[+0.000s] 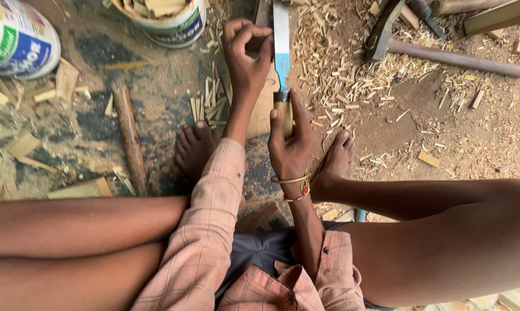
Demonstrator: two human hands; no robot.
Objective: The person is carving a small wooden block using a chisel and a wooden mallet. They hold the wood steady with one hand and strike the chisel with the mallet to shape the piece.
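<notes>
While the right hand (291,144) grips the handle of a flat blade (282,46), its tip cut off above, the left hand (247,55) clasps a mostly hidden wood block (264,109) between the feet.

A pale pink shirt sleeve (214,230) with a faint brown check pattern fills the lower centre, above dark grey shorts (260,250). At the centre, a gold bangle (291,180) circles a wrist. At the top centre, a silver blade (281,43) carries a light blue band. A white bucket (18,37) with blue and green printing sits upper left. Pale yellow wood shavings (340,75) cover brown earth (479,144) at upper right.
</notes>
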